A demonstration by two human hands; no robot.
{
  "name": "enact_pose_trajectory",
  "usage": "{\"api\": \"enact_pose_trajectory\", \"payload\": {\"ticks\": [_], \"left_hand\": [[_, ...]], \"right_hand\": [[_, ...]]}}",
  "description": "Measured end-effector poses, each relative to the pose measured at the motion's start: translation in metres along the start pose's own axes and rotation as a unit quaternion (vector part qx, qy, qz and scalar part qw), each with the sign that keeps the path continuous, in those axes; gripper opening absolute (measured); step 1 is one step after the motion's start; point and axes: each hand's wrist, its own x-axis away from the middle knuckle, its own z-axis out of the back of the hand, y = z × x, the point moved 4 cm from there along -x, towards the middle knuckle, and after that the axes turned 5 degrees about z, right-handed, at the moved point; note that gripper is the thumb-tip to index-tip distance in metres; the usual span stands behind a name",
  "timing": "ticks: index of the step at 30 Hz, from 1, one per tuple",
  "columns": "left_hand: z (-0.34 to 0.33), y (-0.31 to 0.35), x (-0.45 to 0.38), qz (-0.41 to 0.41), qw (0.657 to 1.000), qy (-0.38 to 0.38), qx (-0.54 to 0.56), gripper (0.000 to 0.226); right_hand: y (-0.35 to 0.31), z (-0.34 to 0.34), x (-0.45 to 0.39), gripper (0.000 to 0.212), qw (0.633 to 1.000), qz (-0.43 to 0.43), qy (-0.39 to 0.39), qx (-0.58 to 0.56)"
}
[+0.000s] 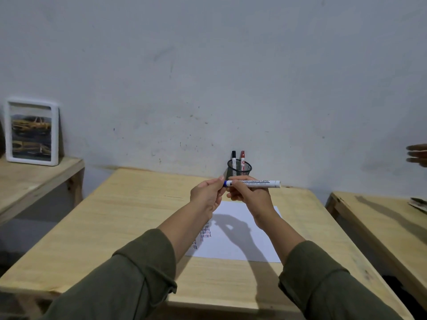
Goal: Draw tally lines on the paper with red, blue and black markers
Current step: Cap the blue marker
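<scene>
**Blue marker held level above the paper, both hands on it**

Blue marker (253, 183) lies horizontal in the air over the middle of the wooden table (129, 218), gripped at its blue-capped left end. Starting from the left of the room, a white-framed picture (32, 131) leans against the wall on a side shelf (34, 179). Moving in, the left hand (206, 196) is raised, its thumb and fingertips pinched together on the blue cap. Just beside it, the right hand (250, 195) is closed around the white barrel near that same end, with the rest of the barrel sticking out to the right. Both sleeves are olive green.

Below the hands, the paper (242, 236) lies flat on the table, with rows of short tally strokes along its left part, partly hidden by the left forearm. Behind the hands, against the wall, a black mesh cup (239, 168) holds the black marker (234, 158) and the red marker (242, 159), both upright. At the far right, another person's fingers (417, 154) reach in over a second table (379, 218).
</scene>
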Motion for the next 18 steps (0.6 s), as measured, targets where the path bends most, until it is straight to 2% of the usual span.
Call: {"api": "enact_pose_trajectory", "payload": {"ticks": [6,8,11,15,16,18], "left_hand": [[0.0,-0.005,0.002,-0.027,0.999,0.013,0.02,0.009],[0.001,-0.003,0.004,-0.04,0.999,0.006,0.015,0.004],[0.0,0.008,0.002,-0.064,0.998,-0.008,0.014,0.016],[0.002,0.032,-0.013,-0.089,0.996,0.01,0.021,0.024],[0.001,0.036,-0.017,-0.091,0.996,0.01,0.006,0.025],[-0.006,0.042,-0.026,-0.101,0.994,0.004,-0.042,0.025]], "right_hand": [[0.008,-0.001,0.003,0.013,0.994,-0.046,0.022,-0.095],[0.009,-0.001,0.005,0.014,0.992,-0.056,-0.001,-0.113],[0.007,-0.001,0.004,0.018,0.987,-0.068,-0.054,-0.137],[-0.002,0.013,-0.003,0.046,0.966,-0.108,-0.075,-0.221],[-0.004,0.016,-0.005,0.047,0.962,-0.121,-0.087,-0.23],[-0.005,0.019,-0.01,0.033,0.964,-0.131,-0.105,-0.205]]}}
